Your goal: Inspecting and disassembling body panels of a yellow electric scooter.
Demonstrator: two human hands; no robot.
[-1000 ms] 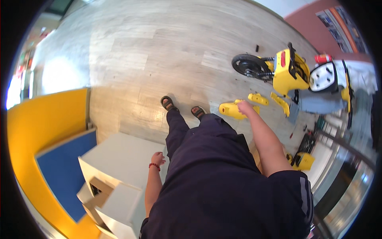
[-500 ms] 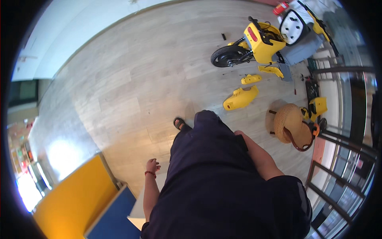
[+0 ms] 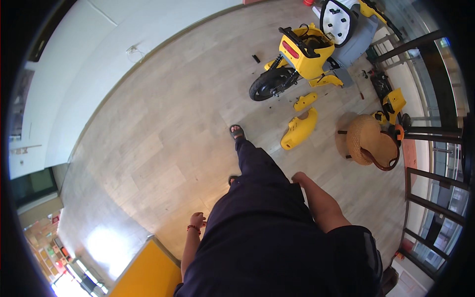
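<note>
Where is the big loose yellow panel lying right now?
The yellow panel lies on the wooden floor ahead-right, between the yellow scooter and round wicker stool.

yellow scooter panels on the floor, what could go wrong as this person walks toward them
1. The two yellow panels lie loose on the floor right ahead of the leading foot, so a trip or a cracked panel seems possible.
2. Small dark parts are scattered near the stripped scooter and could be stepped on.
3. Both hands, left and right, are empty and hang by the body.
</note>
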